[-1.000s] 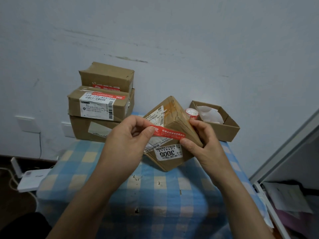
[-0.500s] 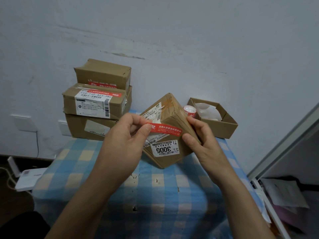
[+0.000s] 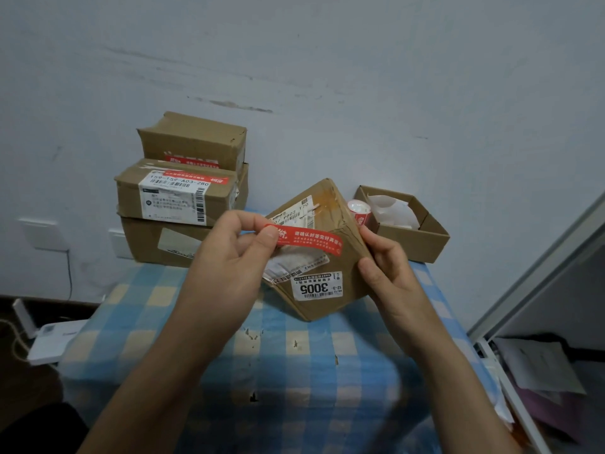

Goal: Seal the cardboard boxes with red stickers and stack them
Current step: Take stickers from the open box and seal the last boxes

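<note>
Left hand (image 3: 226,267) pinches the left end of red sticker (image 3: 307,240), whose right end lies across the face of the box (image 3: 352,260). Right hand (image 3: 389,267) grips the box's right edge, box tilted on one corner at mid-back of table (image 3: 327,371). Stack of boxes (image 3: 183,198) at back left corner, open box (image 3: 415,240) at back right.

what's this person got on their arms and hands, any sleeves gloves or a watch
Nothing worn shows. The left forearm and right forearm are bare down to the frame edge, with no sleeves. The left grip and right grip are ungloved, with no watch, wristband or rings in view.
</note>
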